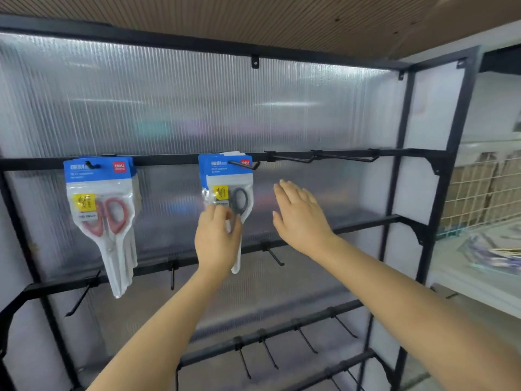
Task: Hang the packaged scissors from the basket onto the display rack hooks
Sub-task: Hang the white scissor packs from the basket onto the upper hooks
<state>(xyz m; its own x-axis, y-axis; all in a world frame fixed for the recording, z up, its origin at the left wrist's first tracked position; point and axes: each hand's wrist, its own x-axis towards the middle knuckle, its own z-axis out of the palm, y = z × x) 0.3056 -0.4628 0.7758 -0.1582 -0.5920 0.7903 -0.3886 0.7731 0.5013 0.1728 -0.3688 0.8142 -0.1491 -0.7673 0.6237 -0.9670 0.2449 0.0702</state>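
Hiding black scissors pack bottom, left hand fingers pinching, right hand spread.

A ribbed, see-through plastic panel fills the back wall and catches pale streaks of light along its upper part. Above it runs a brown ceiling of narrow slats with a few dark spots. To the right, past the black upright posts, a white wire grid stands in front of brownish cardboard shapes. Below the grid lies a white shelf, and on it rests a blurred heap of flat packets in purple, blue and pale tones; what they hold cannot be told. A white wall rises behind the grid.
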